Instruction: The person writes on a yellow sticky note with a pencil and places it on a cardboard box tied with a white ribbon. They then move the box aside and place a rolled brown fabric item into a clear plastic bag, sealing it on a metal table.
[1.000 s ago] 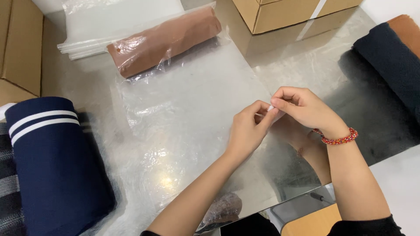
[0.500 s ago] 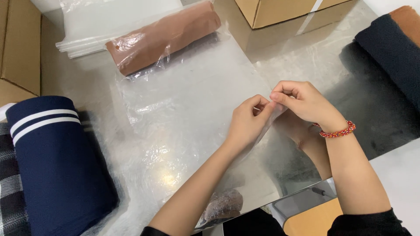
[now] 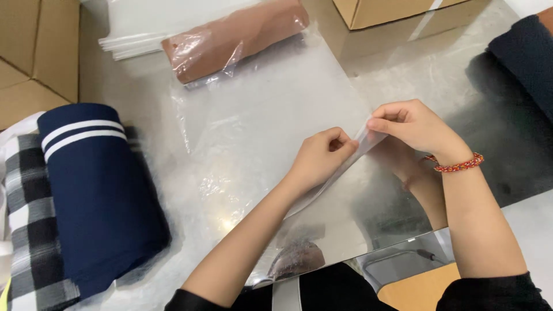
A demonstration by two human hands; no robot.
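Pinching clear bag (image 3: 271, 132) edge | left hand (image 3: 319, 158), right hand (image 3: 412, 124) | now further apart

The left hand (image 3: 319, 158) and right hand (image 3: 412, 124) pinch one edge of a clear plastic bag (image 3: 259, 126) on the shiny table (image 3: 415, 69). A navy rolled garment (image 3: 98, 196) lies at the left.

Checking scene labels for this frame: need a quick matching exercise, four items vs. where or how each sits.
Items:
1. clear plastic bag
2. brown folded garment
3. navy roll with white stripes
4. cardboard box

Places or states:
A. top edge, right of centre
B. left side, beside black-and-white checked fabric
C. wrapped in plastic, top centre
D. flat on the table, edge pinched by left hand and right hand

Pairs: 1-D, 2-C, 3-B, 4-A
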